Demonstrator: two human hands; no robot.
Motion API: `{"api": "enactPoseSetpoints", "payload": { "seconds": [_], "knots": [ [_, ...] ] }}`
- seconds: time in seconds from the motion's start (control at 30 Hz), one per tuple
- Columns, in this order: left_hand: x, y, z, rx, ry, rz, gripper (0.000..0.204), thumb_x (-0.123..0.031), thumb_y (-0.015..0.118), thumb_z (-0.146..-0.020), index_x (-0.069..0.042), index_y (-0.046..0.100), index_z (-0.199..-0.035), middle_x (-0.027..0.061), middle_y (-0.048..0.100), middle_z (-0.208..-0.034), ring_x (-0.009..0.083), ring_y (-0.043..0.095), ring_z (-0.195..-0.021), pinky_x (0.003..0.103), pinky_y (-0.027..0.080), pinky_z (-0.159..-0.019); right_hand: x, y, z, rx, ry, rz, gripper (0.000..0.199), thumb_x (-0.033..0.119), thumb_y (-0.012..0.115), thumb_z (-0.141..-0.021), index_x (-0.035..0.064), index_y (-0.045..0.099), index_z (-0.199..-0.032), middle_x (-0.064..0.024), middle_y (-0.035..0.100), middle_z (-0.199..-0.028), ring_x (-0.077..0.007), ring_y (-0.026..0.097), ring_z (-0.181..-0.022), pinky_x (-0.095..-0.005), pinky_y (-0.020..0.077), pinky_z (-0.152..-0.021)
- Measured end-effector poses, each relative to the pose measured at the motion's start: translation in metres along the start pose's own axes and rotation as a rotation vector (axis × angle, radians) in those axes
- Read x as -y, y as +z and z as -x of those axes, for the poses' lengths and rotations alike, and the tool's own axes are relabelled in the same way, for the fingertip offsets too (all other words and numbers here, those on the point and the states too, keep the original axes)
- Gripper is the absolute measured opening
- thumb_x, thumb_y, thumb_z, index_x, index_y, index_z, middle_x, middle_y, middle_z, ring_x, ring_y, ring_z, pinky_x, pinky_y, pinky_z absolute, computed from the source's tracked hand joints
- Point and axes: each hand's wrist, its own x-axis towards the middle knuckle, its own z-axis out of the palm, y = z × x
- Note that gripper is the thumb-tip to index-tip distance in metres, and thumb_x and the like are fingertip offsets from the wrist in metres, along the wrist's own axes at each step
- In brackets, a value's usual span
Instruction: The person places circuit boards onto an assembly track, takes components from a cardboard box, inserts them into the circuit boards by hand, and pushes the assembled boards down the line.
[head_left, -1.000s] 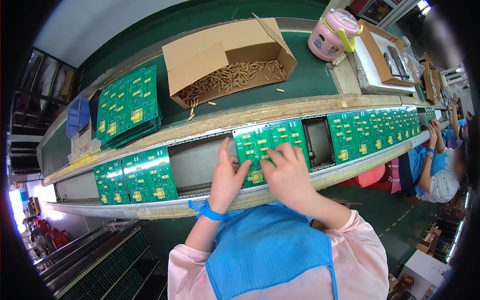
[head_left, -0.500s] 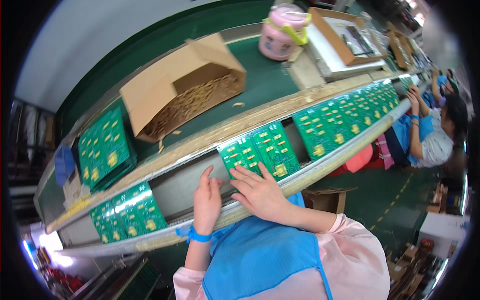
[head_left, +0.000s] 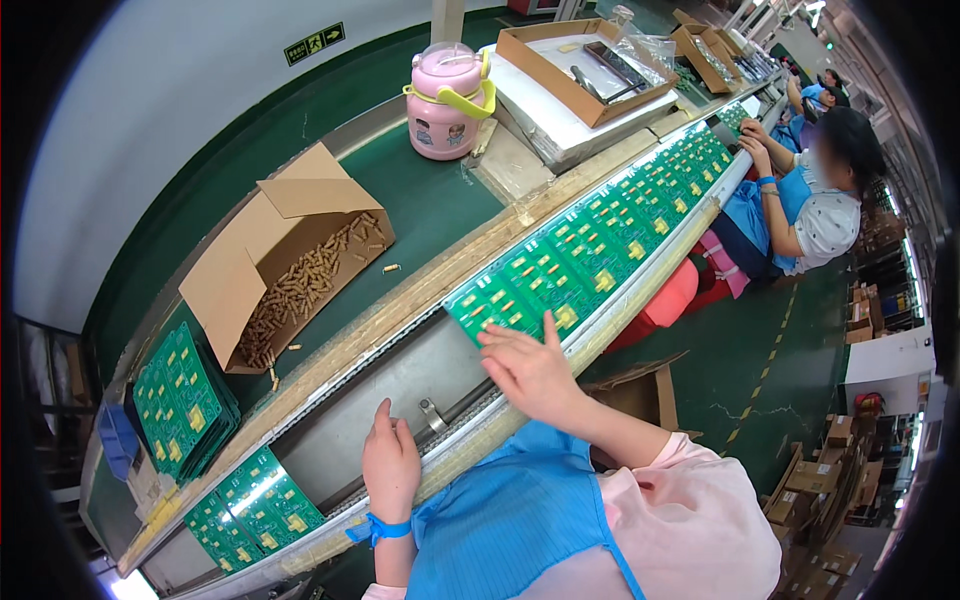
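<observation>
Clock directions take 12 as the picture's top. At far left, a stack of green boards (head_left: 172, 405) lies between 9 and 10 o'clock from the left hand (head_left: 391, 465), 2 joined boards (head_left: 252, 508) on the line at 8, and an open carton (head_left: 235, 280) of brown cylinders (head_left: 305, 285) at 11. The left hand is upright by the near rail, fingers loosely together, nothing seen in its grasp, touching no board. Farther right, the end green board (head_left: 515, 285) lies on the line between 1 and 2 o'clock from it. The right hand (head_left: 535, 375) is nearer, its fingers spread at that board's near edge, not pinching; most of the board lies around 12 from them. The board row's long axis points toward 2 o'clock.
</observation>
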Motion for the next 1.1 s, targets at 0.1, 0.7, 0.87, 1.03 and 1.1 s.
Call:
{"api": "enactPoseSetpoints", "payload": {
  "seconds": [0.1,0.7,0.87,1.03,1.1],
  "knots": [
    [0.002,0.002,0.001,-0.044,0.062,-0.033,0.036,-0.014,0.048,-0.098,0.001,0.053,-0.13,0.0225,0.068,-0.096,0.0403,0.065,-0.085,0.045,0.05,-0.076,-0.016,-0.005,-0.004,-0.098,0.059,-0.008,0.015,0.019,0.061,-0.093,0.0092,0.07,-0.101,-0.0038,0.07,-0.113,-0.0211,0.062,-0.118,-0.0707,0.0182,-0.11],
    [-0.017,-0.001,0.031,-0.026,0.201,-0.192,0.046,-0.028,0.06,-0.091,-0.001,0.056,-0.128,0.0181,0.067,-0.094,0.036,0.063,-0.087,0.046,0.049,-0.077,-0.186,-0.102,-0.05,-0.817,0.249,0.16,0.018,0.01,0.061,-0.088,0.0004,0.06,-0.103,-0.0202,0.063,-0.109,-0.0379,0.058,-0.105,-0.0432,0.0457,-0.093],
    [-0.025,0.008,0.034,-0.082,0.312,-0.307,0.055,-0.029,0.062,-0.088,-0.001,0.051,-0.134,0.0162,0.067,-0.095,0.0349,0.063,-0.086,0.045,0.049,-0.078,-0.379,-0.17,-0.051,-0.722,0.694,0.513,0.047,0.03,0.054,-0.094,0.003,0.05,-0.132,-0.0206,0.049,-0.14,-0.0351,0.041,-0.136,-0.0547,0.0328,-0.11],
    [-0.036,0.003,0.035,-0.018,0.196,-0.337,0.057,-0.035,0.055,-0.095,-0.01,0.044,-0.145,0.0266,0.065,-0.095,0.0407,0.063,-0.086,0.048,0.051,-0.076,-0.399,-0.207,-0.076,-0.49,0.958,0.34,0.06,0.044,0.044,-0.096,0.0049,0.041,-0.142,-0.0135,0.041,-0.151,-0.0303,0.03,-0.145,-0.067,0.0231,-0.111],
    [-0.043,0.004,0.032,-0.016,0.193,-0.341,0.056,-0.034,0.055,-0.095,-0.01,0.045,-0.145,0.0259,0.065,-0.094,0.0415,0.063,-0.085,0.049,0.05,-0.076,-0.403,-0.207,-0.079,-0.457,1.017,0.379,0.061,0.044,0.045,-0.096,0.0049,0.041,-0.143,-0.0119,0.046,-0.147,-0.0294,0.031,-0.144,-0.0665,0.0229,-0.112]
  ]
}}
